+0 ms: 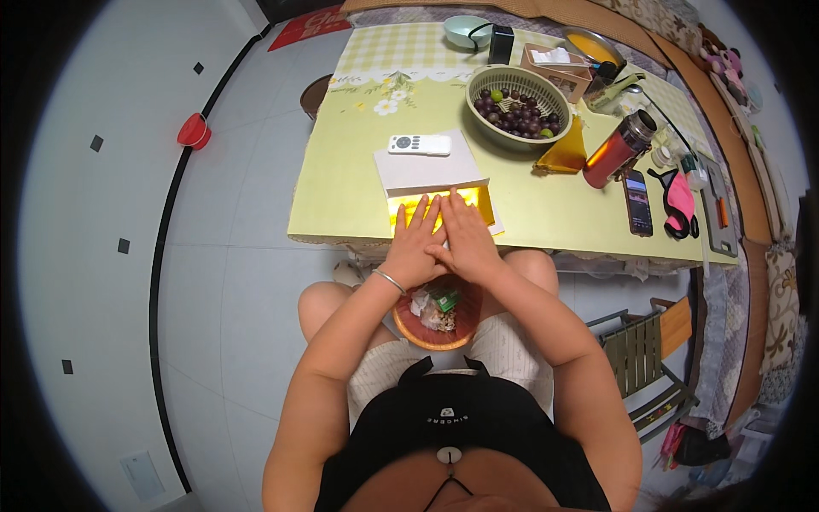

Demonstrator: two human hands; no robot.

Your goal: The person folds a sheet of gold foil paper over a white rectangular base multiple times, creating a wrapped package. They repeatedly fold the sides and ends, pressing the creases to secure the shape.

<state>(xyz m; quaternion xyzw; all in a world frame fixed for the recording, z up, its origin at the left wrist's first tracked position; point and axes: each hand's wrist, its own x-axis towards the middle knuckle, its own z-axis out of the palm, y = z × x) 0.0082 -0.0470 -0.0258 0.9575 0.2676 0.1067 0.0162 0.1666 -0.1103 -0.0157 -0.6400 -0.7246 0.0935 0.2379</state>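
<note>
Both hands lie side by side at the near edge of the table, with fingers stretched out flat on a shiny gold foil sheet (485,203). My left hand (416,247), with a bangle at its wrist, presses on the foil's left part. My right hand (467,232) rests on its middle, its thumb overlapping the left hand. Beneath and beyond the foil is white paper (405,172), and a white remote control (420,145) lies on its far part. The fingers and palms hide much of the foil.
To the right stand a basket (479,126) of dark grapes, a folded gold foil piece (570,154), a red thermos (607,158), a phone (637,203) and a pink-black item (679,205). A waste bin (408,328) stands between my knees; a folding chair (636,358) is right.
</note>
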